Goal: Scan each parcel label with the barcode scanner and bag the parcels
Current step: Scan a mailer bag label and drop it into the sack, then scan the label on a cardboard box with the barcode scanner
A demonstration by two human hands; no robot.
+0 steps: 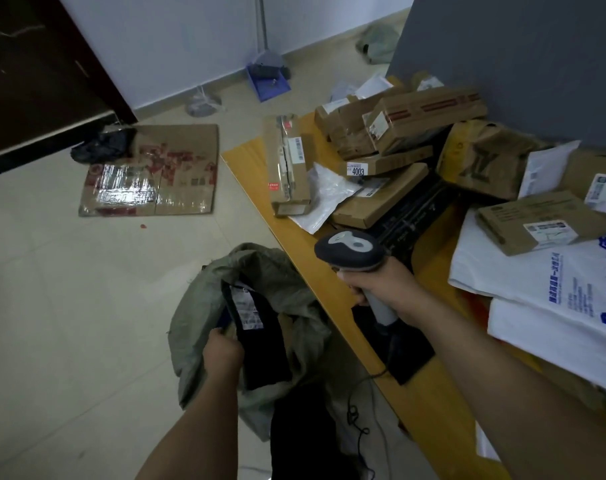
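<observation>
Dark parcel [260, 344] with a white label [247, 308] stands half inside the mouth of the grey-green sack [194, 306] on the floor, just beside the tabletop [329, 306]. The left hand [223, 351] grips it at the lower left edge, with the fingers curled around the rim. It looks like a flat, soft mailer in smooth film, so I judge it light, a little slippery and easy to bend (nothing rigid shows under the wrap). A firm pinch at the edge should be enough. The right hand [381, 285] is wrapped around the handle of the barcode scanner [350, 249], over the tabletop edge. The cardboard boxes [422, 112] piled there are probably stiffer and want a grasp across the narrow sides.
</observation>
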